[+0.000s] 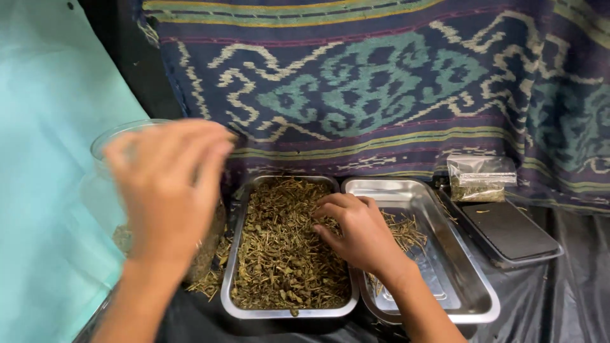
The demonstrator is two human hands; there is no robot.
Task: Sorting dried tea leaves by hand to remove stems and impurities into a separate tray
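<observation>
Hands, two: the left hand (166, 190), blurred, fingers loosely bunched, grip unclear, hovers over one glass jar (111, 184). The right hand (353, 230), fingers curled, pinches dried herbs (283, 251). Two steel trays (438, 254) lie beneath it; one plastic bag (481, 178) beyond.

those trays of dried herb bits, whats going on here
A person works over two metal trays. The right hand reaches into the full tray of dried stems, fingers curled among them. The left hand is raised, blurred, in front of a clear jar. The second tray holds only a few stems.
</observation>
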